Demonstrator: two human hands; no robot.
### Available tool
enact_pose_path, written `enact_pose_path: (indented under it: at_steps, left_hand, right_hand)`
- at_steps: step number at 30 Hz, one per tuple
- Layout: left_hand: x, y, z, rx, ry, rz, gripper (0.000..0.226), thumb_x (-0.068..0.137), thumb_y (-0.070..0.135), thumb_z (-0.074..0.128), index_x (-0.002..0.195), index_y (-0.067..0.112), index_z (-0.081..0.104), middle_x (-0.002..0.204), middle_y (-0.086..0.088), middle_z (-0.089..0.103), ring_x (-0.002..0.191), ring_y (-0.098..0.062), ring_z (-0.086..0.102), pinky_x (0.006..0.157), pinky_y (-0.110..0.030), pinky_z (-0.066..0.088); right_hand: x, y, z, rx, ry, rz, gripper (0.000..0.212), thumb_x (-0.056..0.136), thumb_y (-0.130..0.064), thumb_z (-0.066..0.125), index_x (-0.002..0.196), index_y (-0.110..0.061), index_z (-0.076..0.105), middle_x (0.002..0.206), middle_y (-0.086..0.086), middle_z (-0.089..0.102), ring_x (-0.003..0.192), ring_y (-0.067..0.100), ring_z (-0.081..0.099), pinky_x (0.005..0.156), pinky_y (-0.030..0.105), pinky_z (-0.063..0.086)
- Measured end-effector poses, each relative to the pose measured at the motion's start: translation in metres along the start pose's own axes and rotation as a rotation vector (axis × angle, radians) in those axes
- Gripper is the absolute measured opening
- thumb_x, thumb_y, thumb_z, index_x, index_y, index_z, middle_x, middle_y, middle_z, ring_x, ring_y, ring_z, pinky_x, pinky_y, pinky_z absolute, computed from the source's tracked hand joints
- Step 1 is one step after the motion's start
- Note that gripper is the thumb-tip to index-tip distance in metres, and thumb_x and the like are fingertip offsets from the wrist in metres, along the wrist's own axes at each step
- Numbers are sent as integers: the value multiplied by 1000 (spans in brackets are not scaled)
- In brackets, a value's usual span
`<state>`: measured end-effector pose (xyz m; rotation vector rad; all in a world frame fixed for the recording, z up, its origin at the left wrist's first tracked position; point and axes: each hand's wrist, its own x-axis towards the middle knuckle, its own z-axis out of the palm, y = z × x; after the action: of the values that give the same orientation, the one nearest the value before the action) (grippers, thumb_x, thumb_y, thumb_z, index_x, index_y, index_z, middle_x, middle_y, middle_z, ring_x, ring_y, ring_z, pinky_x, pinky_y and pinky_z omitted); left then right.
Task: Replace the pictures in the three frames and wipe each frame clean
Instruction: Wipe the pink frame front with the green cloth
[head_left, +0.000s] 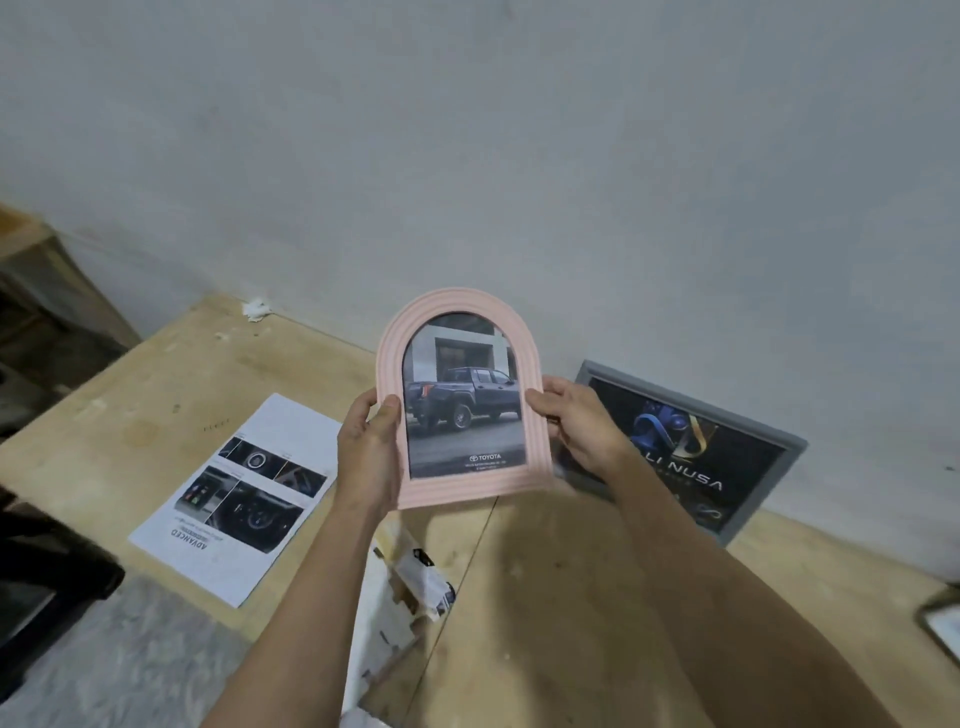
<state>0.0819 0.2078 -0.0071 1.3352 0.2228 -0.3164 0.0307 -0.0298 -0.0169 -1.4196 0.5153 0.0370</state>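
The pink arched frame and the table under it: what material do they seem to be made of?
The pink arched frame looks like moulded plastic with a matte finish: even colour and smooth concentric ridges, though painted wood is possible. The table looks like bare plywood: pale grain, stains and a seam between boards.

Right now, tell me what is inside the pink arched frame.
The pink arched frame holds a Toyota pickup picture. Left hand and right hand grip its sides; its back is hidden.
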Motion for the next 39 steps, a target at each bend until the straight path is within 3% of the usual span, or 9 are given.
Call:
enact_pose_path:
  at_steps: [2, 5, 10, 14, 17, 21, 26, 31, 39]
  left_hand:
    - [-25, 1, 22, 94, -123, 10, 17, 100, 18, 54, 115, 13, 58, 92, -11, 71, 76, -25, 66, 64, -31, 55]
    - [-64, -2, 63, 267, -295, 65, 12, 98, 15, 57, 109, 13, 62, 90, -7, 68, 78, -22, 63, 66, -33, 49]
    - [-123, -16, 155, 463, -461, 163, 13, 95, 9, 61, 107, 6, 66, 91, -12, 63, 80, -22, 62, 67, -32, 53]
    - [-157, -43, 227, 541, -563, 225, 12, 92, 17, 65, 102, 19, 70, 98, -5, 73, 92, -25, 68, 83, -40, 53]
    - [-180, -66, 271, 602, -625, 275, 10, 92, 16, 65, 102, 15, 69, 95, -3, 72, 86, -20, 65, 82, -35, 52]
    - [-198, -101, 319, 641, -711, 287, 12, 92, 13, 66, 98, 23, 67, 89, 3, 72, 80, -16, 64, 80, -35, 53]
    - [-189, -151, 347, 746, -743, 291, 4, 91, 20, 68, 94, 20, 69, 84, 1, 72, 75, -20, 65, 73, -37, 53]
    - [-186, -200, 370, 787, -731, 281, 13, 93, 18, 66, 105, 19, 71, 90, 2, 74, 86, -18, 69, 80, -35, 54]
    - [-179, -244, 396, 906, -607, 294, 23, 95, 20, 62, 116, 15, 70, 105, -2, 73, 93, -21, 66, 86, -37, 54]
  right_hand:
    - [-31, -8, -34, 9, 35, -12, 27, 91, -7, 60, 117, -3, 63, 100, 8, 73, 90, 19, 70, 81, 29, 55]
    - [-87, -18, -95, -24, 127, -33, 25, 91, -8, 60, 115, -4, 64, 109, 13, 71, 100, 26, 67, 96, 38, 50]
    - [-185, -31, -194, -47, 299, -111, 23, 90, -6, 60, 112, -1, 63, 97, 13, 71, 81, 18, 67, 63, 19, 52]
    - [-244, -25, -265, -90, 447, -166, 21, 89, -9, 62, 110, -6, 66, 95, 8, 73, 85, 21, 68, 74, 29, 51]
    - [-276, -15, -311, -126, 534, -159, 16, 88, -10, 64, 103, -12, 70, 95, 10, 74, 90, 27, 68, 86, 38, 54]
    - [-300, 4, -358, -199, 624, -106, 12, 89, -12, 65, 100, -13, 71, 85, 7, 72, 86, 23, 69, 88, 35, 54]
    - [-303, 44, -388, -261, 666, -8, 10, 88, -11, 66, 97, -8, 71, 83, 28, 64, 76, 27, 62, 78, 36, 55]
    - [-285, 86, -421, -334, 722, 21, 14, 86, -4, 66, 99, -4, 71, 89, 10, 73, 85, 27, 71, 84, 42, 58]
    - [-246, 127, -452, -516, 739, 78, 13, 92, -15, 59, 84, -13, 67, 80, 1, 68, 71, 7, 62, 64, 14, 41]
